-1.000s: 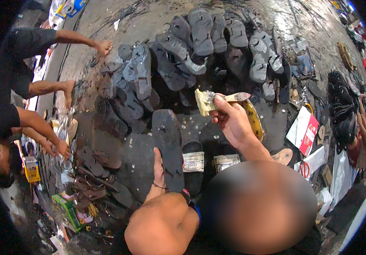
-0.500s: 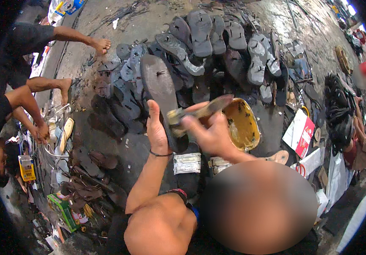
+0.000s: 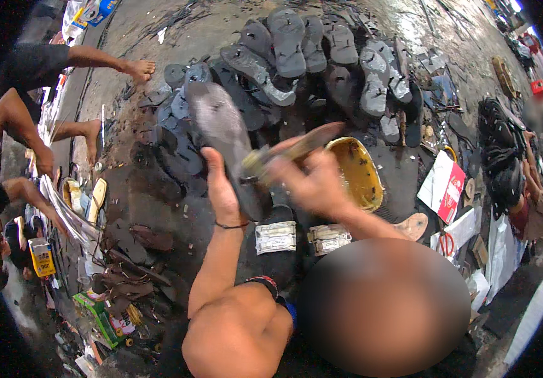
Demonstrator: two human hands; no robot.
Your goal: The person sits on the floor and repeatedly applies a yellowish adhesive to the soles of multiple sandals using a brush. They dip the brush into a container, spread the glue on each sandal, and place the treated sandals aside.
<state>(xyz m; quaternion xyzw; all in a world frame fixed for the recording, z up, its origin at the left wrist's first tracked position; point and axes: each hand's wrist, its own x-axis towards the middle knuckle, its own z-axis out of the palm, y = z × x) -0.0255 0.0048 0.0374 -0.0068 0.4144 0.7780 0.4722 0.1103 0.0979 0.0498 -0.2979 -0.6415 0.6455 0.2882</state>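
My left hand [image 3: 224, 198] grips a long dark sandal sole [image 3: 218, 123] near its lower end, thumb along the edge, holding it tilted up. A wet-looking sheen covers the sole's upper part. My right hand [image 3: 314, 183], partly smeared by motion, is closed around a brush [image 3: 315, 137] with a brownish handle. The brush's yellowish head meets the right edge of the sole's lower half. Just right of that hand stands a yellow-brown tub [image 3: 375, 173] with dark specks inside, partly covered by the hand and the handle.
Many dark sandals [image 3: 287, 47] lie spread on the floor beyond my hands. Two white wrapped bundles [image 3: 276, 238] lie near me. A red and white box [image 3: 444, 189] is at right. To the left, another person's arm [image 3: 22, 132] reaches over scattered materials. Black straps [image 3: 498, 164] are piled far right.
The sole has shifted left and tilted further, and its upper part now shines. The right hand and brush have moved slightly left with it. The co-worker's hands have moved apart.
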